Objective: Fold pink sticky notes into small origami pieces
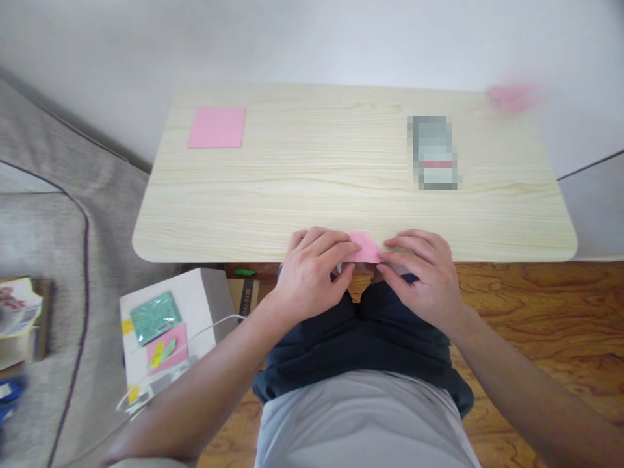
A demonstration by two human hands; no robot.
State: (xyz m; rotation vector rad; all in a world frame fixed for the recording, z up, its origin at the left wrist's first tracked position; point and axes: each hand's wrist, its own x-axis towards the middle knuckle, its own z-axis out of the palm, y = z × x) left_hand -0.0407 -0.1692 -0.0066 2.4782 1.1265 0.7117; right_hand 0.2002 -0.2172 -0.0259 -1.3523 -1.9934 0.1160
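So that it is steadied from both sides, apparently, pink paper is pinched by left hand and right hand, bench extending beyond them.

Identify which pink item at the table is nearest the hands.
The small pink piece at the table's front edge, between left hand and right hand. The flat pink square lies at the back left, the blurred pink item at the back right.

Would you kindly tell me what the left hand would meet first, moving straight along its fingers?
The small pink paper, which the left hand touches; beyond it, probably the right hand, though depth is unclear.
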